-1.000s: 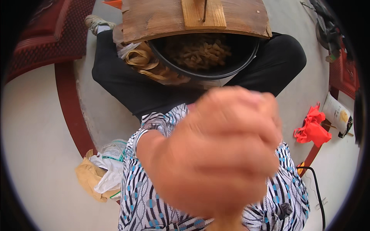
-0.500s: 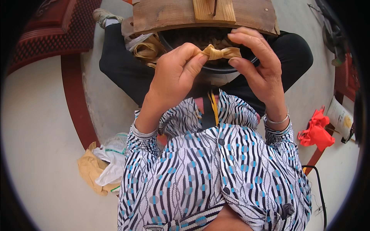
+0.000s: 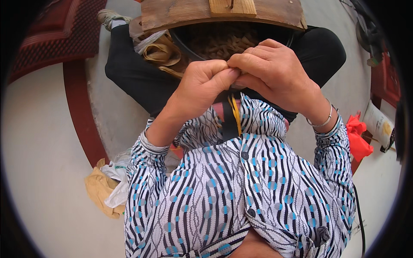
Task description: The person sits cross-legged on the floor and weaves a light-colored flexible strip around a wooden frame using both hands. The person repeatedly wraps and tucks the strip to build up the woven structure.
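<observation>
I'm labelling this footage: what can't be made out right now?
Anything between the left hand and right hand: head view, hidden by fingers.
Far rim of black tub: head view, behind wooden board.
Wooden board's far end: head view, cut off by upper edge.

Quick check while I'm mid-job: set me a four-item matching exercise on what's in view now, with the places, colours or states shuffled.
1. Left hand
2. Bracelet
3. Tan strips
4. Dark tub

A. Partly hidden by the wooden board
B. Looped, toward the picture's left
C. Fingertips close up against the right hand
D. Silver-coloured

Pairs: 1-C, 2-D, 3-B, 4-A
</observation>
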A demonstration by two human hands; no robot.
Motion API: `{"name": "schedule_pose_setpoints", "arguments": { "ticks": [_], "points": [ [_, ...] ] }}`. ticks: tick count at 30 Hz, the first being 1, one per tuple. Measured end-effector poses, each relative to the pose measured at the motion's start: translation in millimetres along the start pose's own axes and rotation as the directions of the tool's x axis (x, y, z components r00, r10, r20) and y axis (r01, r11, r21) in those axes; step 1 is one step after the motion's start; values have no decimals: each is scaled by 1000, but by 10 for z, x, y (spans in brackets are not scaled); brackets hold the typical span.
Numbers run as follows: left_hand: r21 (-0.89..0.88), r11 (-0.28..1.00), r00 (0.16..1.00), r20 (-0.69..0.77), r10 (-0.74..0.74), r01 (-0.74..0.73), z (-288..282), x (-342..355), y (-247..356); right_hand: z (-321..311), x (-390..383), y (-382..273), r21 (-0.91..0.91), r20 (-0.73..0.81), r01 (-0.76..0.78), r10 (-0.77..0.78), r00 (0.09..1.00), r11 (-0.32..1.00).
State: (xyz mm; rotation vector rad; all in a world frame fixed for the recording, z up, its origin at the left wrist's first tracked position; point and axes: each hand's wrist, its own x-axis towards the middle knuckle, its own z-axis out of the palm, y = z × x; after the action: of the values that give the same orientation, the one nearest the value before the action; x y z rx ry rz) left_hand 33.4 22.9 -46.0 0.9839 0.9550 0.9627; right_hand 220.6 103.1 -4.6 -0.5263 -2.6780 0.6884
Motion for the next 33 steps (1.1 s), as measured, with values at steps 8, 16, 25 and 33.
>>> {"name": "schedule_pose_setpoints", "arguments": {
  "ticks": [8, 16, 25, 33],
  "points": [
    [3, 996, 995, 59, -84, 84, 123, -127, -3, 111, -121, 41, -97, -22, 82, -85, 996, 992],
    [158, 987, 1000, -22, -3, 6, 73, -144, 49, 296, -171, 58, -81, -145, 132, -142, 979, 988],
    [-5, 999, 999, -14, -34, 34, 159, -191, 26, 177, -170, 120, 169, -49, 88, -81, 996, 982],
    [-97, 992, 996, 44, -78, 82, -148, -94, -261, 239, -408, 288, 705, 84, -360, 433, 898, 611]
  ]
}}
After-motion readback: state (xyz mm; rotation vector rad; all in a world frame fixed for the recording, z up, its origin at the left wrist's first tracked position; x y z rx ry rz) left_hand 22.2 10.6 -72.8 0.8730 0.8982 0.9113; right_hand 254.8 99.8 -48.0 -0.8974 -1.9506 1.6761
